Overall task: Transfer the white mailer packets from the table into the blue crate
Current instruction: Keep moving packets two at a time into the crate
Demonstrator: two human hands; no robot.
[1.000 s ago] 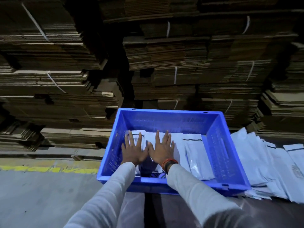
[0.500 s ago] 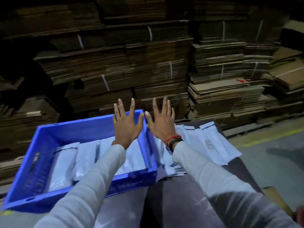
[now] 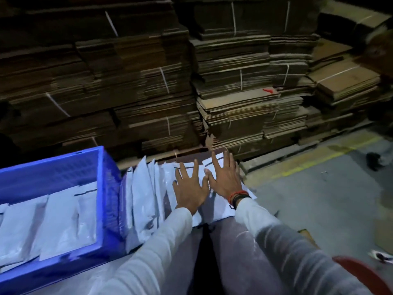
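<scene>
The blue crate stands at the left with several white mailer packets lying flat inside it. To its right, a spread of white mailer packets lies on the table, overlapping one another. My left hand and my right hand are side by side over the right part of that spread, palms down, fingers apart, holding nothing. I cannot tell whether the palms touch the packets. A red and black band sits on my right wrist.
Tall stacks of flattened cardboard tied with white straps fill the background. Grey floor with a yellow line lies to the right. A red object shows at the bottom right corner.
Both hands left the crate's inside and moved right, over the packets on the table. The view swung right, so the crate now sits at the left.
</scene>
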